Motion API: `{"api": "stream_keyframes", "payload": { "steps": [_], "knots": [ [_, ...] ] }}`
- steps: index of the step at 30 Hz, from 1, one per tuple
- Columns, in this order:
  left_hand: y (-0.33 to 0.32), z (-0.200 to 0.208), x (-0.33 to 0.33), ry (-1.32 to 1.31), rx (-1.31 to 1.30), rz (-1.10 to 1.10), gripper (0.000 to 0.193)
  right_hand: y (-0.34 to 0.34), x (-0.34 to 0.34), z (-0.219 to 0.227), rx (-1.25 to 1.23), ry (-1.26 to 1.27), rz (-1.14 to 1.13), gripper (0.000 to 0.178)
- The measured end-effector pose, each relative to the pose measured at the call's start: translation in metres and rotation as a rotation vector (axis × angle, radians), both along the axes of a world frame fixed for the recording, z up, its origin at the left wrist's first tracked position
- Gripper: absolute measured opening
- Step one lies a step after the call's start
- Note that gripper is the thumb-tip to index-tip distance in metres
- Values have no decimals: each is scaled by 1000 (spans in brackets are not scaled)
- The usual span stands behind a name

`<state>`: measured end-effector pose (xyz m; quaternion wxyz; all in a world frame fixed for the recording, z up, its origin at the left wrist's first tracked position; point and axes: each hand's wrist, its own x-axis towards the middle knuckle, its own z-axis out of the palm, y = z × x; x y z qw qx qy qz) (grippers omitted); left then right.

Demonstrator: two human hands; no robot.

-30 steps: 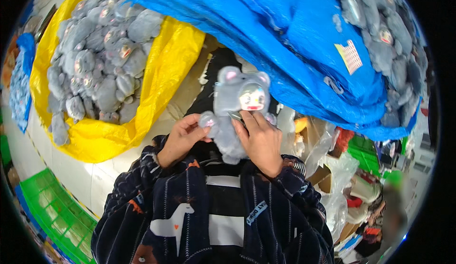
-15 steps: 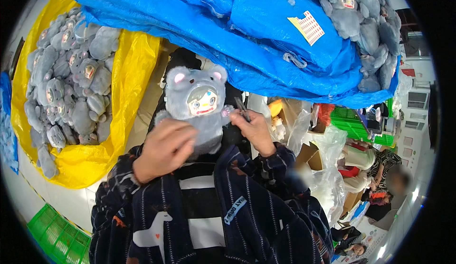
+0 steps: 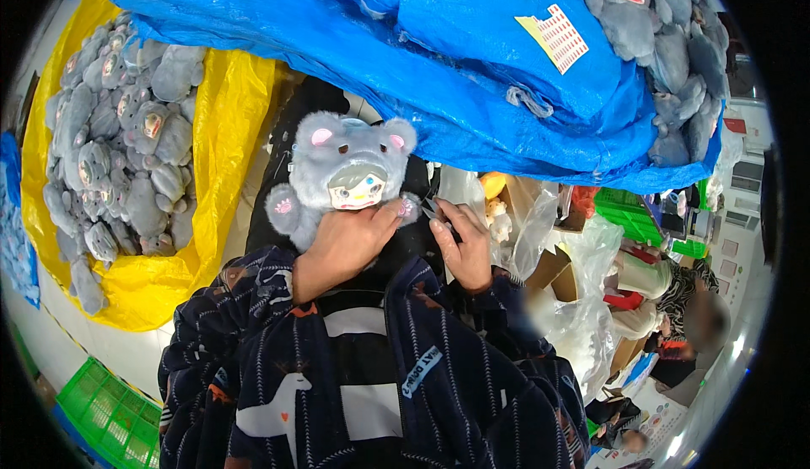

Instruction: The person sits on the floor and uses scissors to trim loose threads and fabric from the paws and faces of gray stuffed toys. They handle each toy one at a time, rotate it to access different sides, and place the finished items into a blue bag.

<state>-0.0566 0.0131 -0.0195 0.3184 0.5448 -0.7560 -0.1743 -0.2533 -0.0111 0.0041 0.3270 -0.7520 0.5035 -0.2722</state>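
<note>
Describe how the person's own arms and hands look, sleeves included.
The left sleeve and right sleeve are dark navy, loose and long, with pale stitch-like stripes; small orange-brown prints show on the left one. The left grip and right grip are bare hands: no gloves.

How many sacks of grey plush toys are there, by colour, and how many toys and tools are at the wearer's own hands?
Yellow sack: 1
Blue sack: 1
Grey plush toy under the left hand: 1
Small tool in the right hand: 1
Total: 4
</note>
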Motion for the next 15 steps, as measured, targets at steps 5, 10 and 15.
{"api": "stream_keyframes", "payload": {
  "steps": [5, 10, 15],
  "knots": [
    [3, 9, 6, -79, 63, -135, 32, 5, -7, -5, 21, 113, -52, 31],
    [1, 11, 6, -16, 21, -215, 40, 5, -9, -7, 6, 133, -53, 31],
    [4, 11, 4, 28, 34, -204, 42, 3, -3, -7, 19, 122, -58, 32]
  ]
}}
